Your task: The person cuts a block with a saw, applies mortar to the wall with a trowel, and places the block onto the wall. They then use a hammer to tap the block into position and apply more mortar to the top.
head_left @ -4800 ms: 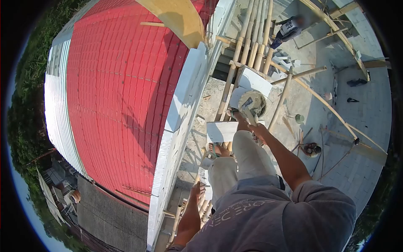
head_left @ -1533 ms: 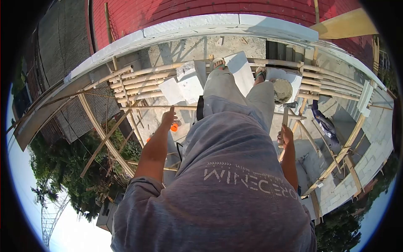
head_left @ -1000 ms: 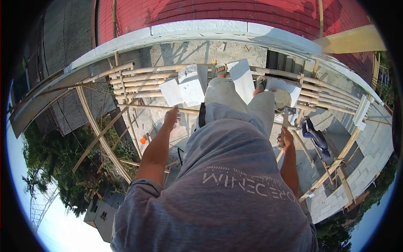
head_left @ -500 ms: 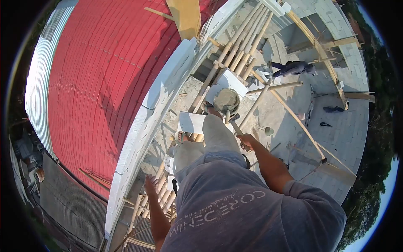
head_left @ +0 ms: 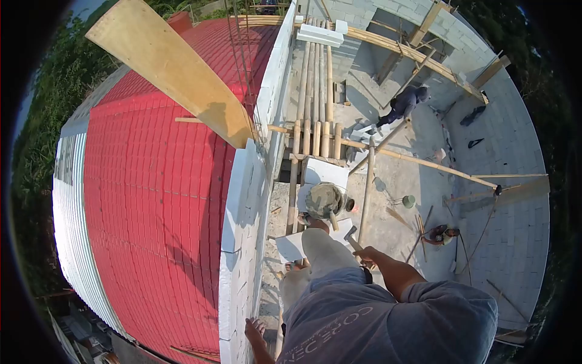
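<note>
My right hand (head_left: 371, 256) grips the handle of a trowel-like tool (head_left: 351, 235) with a flat metal head, held above a round pan of grey mortar (head_left: 324, 200). The pan sits on a white block (head_left: 327, 172) laid on a bamboo scaffold (head_left: 312, 124). My left hand (head_left: 254, 330) hangs low with its fingers apart, holding nothing, beside the white block wall (head_left: 241, 206). My legs in light trousers stand on another white block (head_left: 292, 246) on the bamboo poles.
A red tiled roof (head_left: 151, 200) lies left of the wall, crossed by a slanted wooden plank (head_left: 176, 70). A person in dark clothes (head_left: 403, 104) bends on the concrete floor below right. More white blocks (head_left: 320, 34) rest farther along the scaffold. A green bucket (head_left: 408, 201) stands below.
My view has swung from the scaffold's outer side back along the wall. My right hand with the tool stays near the mortar pan; my left hand has dropped low beside the wall.
</note>
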Available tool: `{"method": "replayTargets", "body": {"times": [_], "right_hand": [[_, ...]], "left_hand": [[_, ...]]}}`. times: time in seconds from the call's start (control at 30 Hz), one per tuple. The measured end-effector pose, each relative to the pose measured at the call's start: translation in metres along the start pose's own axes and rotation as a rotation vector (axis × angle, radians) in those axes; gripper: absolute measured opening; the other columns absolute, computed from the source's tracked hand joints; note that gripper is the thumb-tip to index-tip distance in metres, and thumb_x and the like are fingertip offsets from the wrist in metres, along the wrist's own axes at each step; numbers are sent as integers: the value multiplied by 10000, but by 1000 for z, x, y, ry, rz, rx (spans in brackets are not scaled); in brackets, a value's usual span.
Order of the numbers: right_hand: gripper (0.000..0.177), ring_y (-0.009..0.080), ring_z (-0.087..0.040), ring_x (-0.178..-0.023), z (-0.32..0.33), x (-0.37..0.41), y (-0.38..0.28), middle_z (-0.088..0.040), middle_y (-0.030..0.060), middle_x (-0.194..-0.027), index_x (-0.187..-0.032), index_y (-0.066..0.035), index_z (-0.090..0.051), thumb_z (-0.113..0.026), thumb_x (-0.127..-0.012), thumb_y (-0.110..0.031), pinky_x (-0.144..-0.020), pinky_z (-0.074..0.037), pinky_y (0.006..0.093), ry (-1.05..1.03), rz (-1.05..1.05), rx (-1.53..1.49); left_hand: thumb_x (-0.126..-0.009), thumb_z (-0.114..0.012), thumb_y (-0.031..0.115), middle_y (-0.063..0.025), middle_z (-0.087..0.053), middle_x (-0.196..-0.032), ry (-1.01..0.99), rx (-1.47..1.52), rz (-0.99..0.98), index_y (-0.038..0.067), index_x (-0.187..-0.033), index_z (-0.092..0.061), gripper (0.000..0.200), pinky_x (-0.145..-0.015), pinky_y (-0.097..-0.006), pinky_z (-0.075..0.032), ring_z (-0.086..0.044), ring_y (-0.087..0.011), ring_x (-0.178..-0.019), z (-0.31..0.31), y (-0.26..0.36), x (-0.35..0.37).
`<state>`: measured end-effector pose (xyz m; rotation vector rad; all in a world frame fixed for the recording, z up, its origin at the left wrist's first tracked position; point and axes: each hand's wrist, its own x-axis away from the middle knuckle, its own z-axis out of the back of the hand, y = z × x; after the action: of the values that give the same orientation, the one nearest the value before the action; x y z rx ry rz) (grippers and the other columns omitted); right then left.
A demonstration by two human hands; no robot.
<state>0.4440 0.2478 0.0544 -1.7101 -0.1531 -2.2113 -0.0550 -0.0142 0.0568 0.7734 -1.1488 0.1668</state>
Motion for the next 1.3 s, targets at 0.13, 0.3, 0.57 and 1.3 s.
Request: {"method": "replayTargets", "body": {"times": [0.13, 0.3, 0.57, 1.3], "right_hand": [[466, 205, -502, -425, -7, -14, -7, -512, 117, -578, -1014, 93, -607, -757, -862, -322, -397, -414, 393, 7, 32, -23], [504, 229, -542, -445, -12, -22, -17, -549, 136, -598, -1009, 114, -606, -725, -862, -353, -418, -430, 401, -17, 126, -17], [534, 259, -577, -449, -41, -33, 3, -584, 155, -603, -891, 104, -641, -728, -841, -421, -407, -452, 445, -13, 203, -145], [574, 312, -657, -573, -62, -5, 69, -648, 182, -651, -774, 58, -680, -604, -913, -494, -578, -539, 502, 6, 23, -285]], "left_hand": [[-998, -403, 580, -190, -590, -1303, -2, -4, 34, 17, -1401, -465, 695, -905, -442, -457, -623, -306, -1016, 9, 0, -3], [-998, -398, 591, -221, -563, -1341, -16, -20, 26, 7, -1423, -430, 723, -949, -453, -439, -601, -343, -1122, 16, 8, -2], [-999, -373, 599, -201, -549, -1353, -75, -123, 45, 41, -1446, -403, 716, -884, -449, -465, -603, -345, -1130, 38, 22, -14], [-995, -372, 617, -199, -576, -1329, -227, -524, -37, 39, -1434, -421, 728, -942, -445, -460, -620, -348, -1127, 17, 148, -56]]}}
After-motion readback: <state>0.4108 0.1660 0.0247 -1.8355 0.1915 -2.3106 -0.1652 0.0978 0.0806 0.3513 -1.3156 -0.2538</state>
